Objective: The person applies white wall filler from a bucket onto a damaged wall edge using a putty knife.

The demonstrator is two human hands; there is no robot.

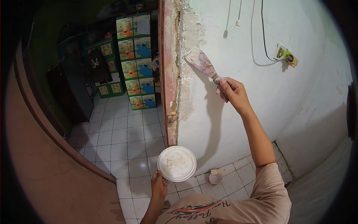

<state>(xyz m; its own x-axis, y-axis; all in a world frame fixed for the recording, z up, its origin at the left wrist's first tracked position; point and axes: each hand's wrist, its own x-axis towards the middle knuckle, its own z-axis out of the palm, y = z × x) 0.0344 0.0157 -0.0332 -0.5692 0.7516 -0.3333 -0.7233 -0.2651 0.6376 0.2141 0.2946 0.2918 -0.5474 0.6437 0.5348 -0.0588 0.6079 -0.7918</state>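
Note:
My right hand [232,93] is closed round the handle of a putty knife [206,66], raised and angled up to the left. Its wide blade, smeared with pale putty, lies at the rough putty strip [187,93] on the wall beside the door frame [172,74]. Lower down, my left hand [159,183] grips the edge of a round white lid [176,164]. A small lump of putty sits on the lid, left of its middle. Whether the blade presses on the wall is hard to tell.
On the tiled floor by the wall stands a small tub [214,178] with a brush [217,171] across its rim. A socket with a plug [291,59] and hanging cable is on the wall to the right. Through the doorway stand drawer units [136,63] with cartoon fronts.

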